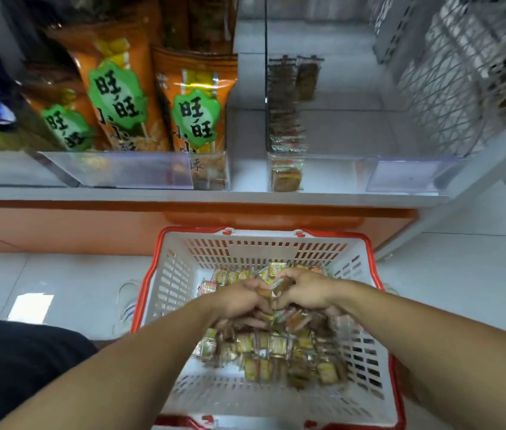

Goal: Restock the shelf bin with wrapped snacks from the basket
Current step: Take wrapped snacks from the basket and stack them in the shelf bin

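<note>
Two hands scooping wrapped snacks in the basket
Both the left hand (239, 301) and right hand (304, 294) curl round a clump of wrapped snacks (279, 346) near the far wall of the basket (164, 274); the shelf bin (416, 175) lies straight ahead and above, nearer the right hand, its long axis running away from the person

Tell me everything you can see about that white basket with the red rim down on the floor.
The basket looks like plastic: white slotted walls and floor, a red rim around the top, with red handle clips at its far and near edges. It sits upright on the pale tiled floor, in front of the shelf's orange base. Inside lies a loose heap of small wrapped snacks, mostly toward its right half. The left hand and right hand reach down into it and gather a bunch of snacks between them.
</note>
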Tool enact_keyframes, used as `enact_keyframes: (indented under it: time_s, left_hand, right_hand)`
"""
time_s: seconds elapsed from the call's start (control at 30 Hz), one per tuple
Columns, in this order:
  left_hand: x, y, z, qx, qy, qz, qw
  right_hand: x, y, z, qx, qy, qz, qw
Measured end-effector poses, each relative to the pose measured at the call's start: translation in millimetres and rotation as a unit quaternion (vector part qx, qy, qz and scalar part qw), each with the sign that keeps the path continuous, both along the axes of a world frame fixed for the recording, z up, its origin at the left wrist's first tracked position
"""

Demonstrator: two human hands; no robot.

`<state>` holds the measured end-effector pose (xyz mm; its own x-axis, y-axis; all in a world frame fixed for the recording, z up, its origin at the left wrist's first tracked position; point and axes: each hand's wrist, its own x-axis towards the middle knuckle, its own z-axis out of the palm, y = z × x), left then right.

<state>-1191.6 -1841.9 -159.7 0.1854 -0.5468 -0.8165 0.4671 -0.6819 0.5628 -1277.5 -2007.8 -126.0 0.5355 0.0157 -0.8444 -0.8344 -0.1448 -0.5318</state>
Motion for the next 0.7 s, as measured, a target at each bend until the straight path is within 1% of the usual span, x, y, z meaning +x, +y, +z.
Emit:
enact_keyframes:
  time_s: [0.07, 0.13, 0.23, 0.33, 0.4, 0.5, 0.6, 0.67, 0.7]
  left_hand:
    - [5, -7, 31, -0.03, -0.005, 0.005, 1.0]
    - [8, -10, 63, -0.06, -0.011, -0.005, 0.998]
    - [17, -6, 112, -0.097, -0.001, -0.056, 0.994]
    - [28, 0, 160, -0.128, -0.02, -0.093, 0.987]
    - [32, 2, 185, -0.154, -0.039, -0.096, 0.983]
    - [33, 5, 209, -0.182, -0.074, -0.068, 0.978]
    - [35, 10, 219, -0.197, -0.106, -0.033, 0.974]
    - [39, 13, 221, -0.196, -0.101, 0.004, 0.975]
    - [38, 12, 221, -0.189, -0.092, 0.039, 0.977]
  right_hand:
    - [6, 4, 32, -0.054, -0.043, 0.012, 0.998]
    - [7, 7, 68, -0.064, -0.065, 0.016, 0.996]
    - [2, 3, 122, -0.083, -0.102, 0.046, 0.99]
    - [-2, -4, 168, -0.055, -0.139, 0.03, 0.988]
    - [-3, -6, 189, -0.034, -0.17, 0.016, 0.985]
    - [1, -7, 203, -0.007, -0.226, -0.022, 0.974]
    - [6, -4, 210, 0.013, -0.269, -0.074, 0.96]
    - [9, -6, 215, -0.011, -0.306, -0.101, 0.947]
    - [9, -8, 218, -0.042, -0.335, -0.111, 0.935]
